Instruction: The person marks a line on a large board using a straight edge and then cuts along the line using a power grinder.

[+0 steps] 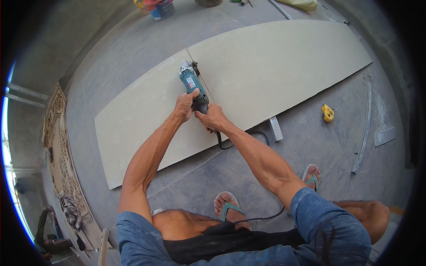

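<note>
A teal and black angle grinder (193, 85) rests over a large pale board (275, 62), its disc side at a thin straight line that crosses the board. My left hand (184, 105) is wrapped round the grinder's body, thumb on top. Behind it, my right hand (213, 118) grips the black rear handle. From that end a black cord (220, 141) loops off the board's near edge and runs back past my foot. Whether the disc is spinning, I cannot tell.
Right of the board lie a yellow tape measure (327, 113) and a metal strip (364, 128). A metal channel (275, 128) sticks out under the near edge. On the left is a patterned rug (66, 164); buckets (159, 9) stand at the back. My sandalled feet (227, 205) are close by.
</note>
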{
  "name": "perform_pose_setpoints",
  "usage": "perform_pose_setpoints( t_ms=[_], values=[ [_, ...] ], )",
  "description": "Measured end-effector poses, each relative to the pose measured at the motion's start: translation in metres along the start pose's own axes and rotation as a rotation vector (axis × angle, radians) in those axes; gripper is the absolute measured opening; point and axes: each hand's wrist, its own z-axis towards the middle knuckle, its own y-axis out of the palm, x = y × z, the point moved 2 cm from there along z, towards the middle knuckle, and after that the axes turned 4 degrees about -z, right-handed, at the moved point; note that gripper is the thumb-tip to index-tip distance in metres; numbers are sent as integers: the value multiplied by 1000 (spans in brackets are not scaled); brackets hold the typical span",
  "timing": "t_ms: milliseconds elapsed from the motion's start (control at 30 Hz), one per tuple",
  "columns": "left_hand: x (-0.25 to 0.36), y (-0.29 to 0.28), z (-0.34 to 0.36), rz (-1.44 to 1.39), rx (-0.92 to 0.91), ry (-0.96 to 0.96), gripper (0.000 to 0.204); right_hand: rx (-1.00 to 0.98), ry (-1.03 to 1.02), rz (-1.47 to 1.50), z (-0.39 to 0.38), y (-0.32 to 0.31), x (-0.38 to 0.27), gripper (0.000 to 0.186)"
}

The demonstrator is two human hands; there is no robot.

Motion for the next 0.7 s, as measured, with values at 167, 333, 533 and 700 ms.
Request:
perform_pose_setpoints(
  t_ms=[167,333,533,700],
  values=[
    [-4,-3,1,9,1,15,38,-11,14,-18,-4,0,-1,34],
    [-4,-5,-1,27,1,18,40,-2,0,-16,-7,2,-2,34],
    [-4,0,-6,17,14,15,40,-2,9,-30,-8,0,0,34],
    [-5,-3,-5,10,2,21,40,0,11,-27,-12,1,-2,35]
  ],
)
